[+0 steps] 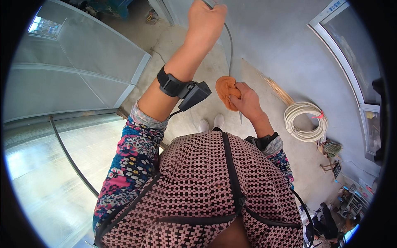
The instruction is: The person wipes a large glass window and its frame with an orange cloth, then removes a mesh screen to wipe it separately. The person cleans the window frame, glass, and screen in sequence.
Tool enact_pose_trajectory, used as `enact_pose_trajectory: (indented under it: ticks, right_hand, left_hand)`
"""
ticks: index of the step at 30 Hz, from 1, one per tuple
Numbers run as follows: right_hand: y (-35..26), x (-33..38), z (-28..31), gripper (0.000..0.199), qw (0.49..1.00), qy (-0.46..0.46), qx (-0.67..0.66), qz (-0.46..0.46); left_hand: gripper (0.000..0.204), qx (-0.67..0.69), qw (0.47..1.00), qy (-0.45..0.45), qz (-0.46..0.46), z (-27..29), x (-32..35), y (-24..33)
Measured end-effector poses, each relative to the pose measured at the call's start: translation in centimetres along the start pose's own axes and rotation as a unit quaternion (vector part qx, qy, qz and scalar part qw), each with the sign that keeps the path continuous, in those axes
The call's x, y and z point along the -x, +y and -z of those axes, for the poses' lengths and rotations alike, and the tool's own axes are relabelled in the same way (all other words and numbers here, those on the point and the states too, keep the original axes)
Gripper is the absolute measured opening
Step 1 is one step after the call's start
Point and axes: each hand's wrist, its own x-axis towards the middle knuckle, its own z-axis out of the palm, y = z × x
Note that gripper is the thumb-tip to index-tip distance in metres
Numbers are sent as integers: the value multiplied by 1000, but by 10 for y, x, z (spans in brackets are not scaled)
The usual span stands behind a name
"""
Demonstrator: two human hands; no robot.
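The cable is gripped by the left hand — its top cut off. The cloth is clutched by the right hand, some fingertips hidden.

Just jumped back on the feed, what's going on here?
A person is standing with a grey cord running between their hands. The left hand, stretched out ahead, is closed around the cord near its upper visible part. The right hand, nearer the body, grips an orange cloth, and the cord runs down to it; the cloth hides whether it wraps the cord. A coil of white tubing lies off to the right.
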Motion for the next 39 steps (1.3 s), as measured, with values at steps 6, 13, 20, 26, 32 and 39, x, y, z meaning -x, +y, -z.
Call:
enact_pose_trajectory:
  ticks: [6,13,20,26,32,39]
  right_hand:
    - [-3,39,1,42,996,82,9,39]
    - [-17,-12,-14,43,993,88,77,30]
    - [23,0,-22,34,986,38,-160,-7]
    - [47,4,-14,34,969,-5,-240,-57]
    - [-13,5,-5,45,995,-27,-10,95]
    - [-57,-12,-7,50,996,-78,34,-30]
  left_hand:
    - [26,10,1000,11,28,-16,-2,-2]
    - [27,-48,998,13,-37,-30,-47,13]
    - [29,-169,982,70,47,-4,-72,4]
    - [29,5,999,41,26,5,-80,-30]
    - [20,-77,994,73,-8,-4,-79,-43]
    - [15,-139,985,104,13,-21,-61,-34]
